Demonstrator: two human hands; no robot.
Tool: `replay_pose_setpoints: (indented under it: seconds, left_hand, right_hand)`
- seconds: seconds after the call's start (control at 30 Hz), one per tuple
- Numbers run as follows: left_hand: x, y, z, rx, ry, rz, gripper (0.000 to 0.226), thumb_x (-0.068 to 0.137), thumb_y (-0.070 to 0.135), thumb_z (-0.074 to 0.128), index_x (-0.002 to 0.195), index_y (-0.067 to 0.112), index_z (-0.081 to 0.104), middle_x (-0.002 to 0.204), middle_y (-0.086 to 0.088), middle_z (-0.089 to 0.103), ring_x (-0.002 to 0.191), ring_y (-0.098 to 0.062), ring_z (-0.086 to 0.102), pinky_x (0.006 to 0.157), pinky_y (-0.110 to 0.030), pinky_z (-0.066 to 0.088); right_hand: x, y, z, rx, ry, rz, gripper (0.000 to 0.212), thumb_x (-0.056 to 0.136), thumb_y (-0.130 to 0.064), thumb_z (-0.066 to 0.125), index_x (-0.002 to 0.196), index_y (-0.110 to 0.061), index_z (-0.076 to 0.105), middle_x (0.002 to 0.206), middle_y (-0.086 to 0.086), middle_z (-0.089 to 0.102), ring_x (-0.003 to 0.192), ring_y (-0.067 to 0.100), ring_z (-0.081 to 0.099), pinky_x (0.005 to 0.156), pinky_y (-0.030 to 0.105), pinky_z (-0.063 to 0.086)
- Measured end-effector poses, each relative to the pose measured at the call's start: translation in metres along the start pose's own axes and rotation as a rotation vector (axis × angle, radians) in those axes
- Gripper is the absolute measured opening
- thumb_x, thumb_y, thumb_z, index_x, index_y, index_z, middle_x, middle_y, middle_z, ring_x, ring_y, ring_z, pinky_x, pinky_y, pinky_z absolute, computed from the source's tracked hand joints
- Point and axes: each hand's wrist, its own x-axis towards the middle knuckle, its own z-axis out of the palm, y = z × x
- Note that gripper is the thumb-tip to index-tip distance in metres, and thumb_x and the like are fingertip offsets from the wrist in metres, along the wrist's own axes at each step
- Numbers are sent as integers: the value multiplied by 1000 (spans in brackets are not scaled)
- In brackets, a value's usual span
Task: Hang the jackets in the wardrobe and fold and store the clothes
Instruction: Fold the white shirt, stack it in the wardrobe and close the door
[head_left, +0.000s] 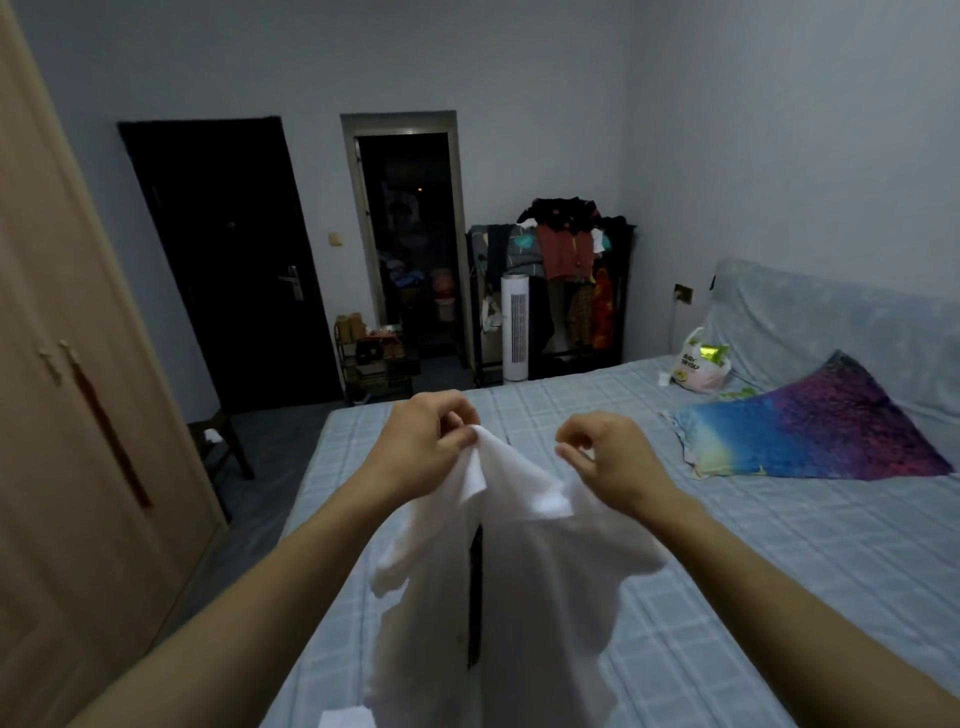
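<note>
White shirt (519, 597) pinched between both hands (514, 447)

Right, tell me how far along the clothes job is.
Done: nothing in view shows as finished; the wardrobe doors are closed. In hand: the left hand and right hand pinch the top of a white shirt, holding it up over the bed, not yet folded. Left: folding and storing it, and possibly the clothes heaped on the rack by the far wall.
</note>
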Motion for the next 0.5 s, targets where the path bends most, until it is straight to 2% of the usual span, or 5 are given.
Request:
replay_pose_setpoints:
  seconds: [0.07,0.13,0.27,0.37,0.5]
  left_hand:
    - [2,2,6,-18,-29,-54,7,92,18,67,91,25,70,86,5,67,81,-8,63,62,-20,44]
    - [2,2,13,-56,-40,-113,9,90,17,68,87,25,71,86,2,68,81,-11,65,63,-22,47]
    - [1,2,24,-129,9,-206,11,86,16,69,81,26,71,85,1,69,83,-14,66,62,-26,49]
    - [-3,3,28,-187,26,-242,7,86,18,70,82,24,71,87,3,69,86,-12,65,67,-27,51]
    - [-9,1,24,-229,29,-254,7,84,17,72,81,23,73,83,5,71,84,-10,66,69,-27,53]
  right_hand:
    - [-9,-15,5,91,17,-21,11,88,-32,69,92,-22,69,81,-12,62,74,3,57,72,29,53]
    - [-22,-34,10,159,-38,-35,22,87,-44,67,97,-25,68,84,-12,62,77,1,57,71,21,51]
    - [-46,-60,33,208,-136,1,40,78,-57,67,105,-28,63,95,-12,62,81,1,58,70,21,54]
    - [-56,-66,51,266,-79,28,40,77,-44,73,110,-25,61,100,-11,61,86,2,57,71,18,52]
    - [-57,-70,61,328,84,46,22,82,-23,69,103,-22,63,97,-10,62,87,4,58,68,13,44]
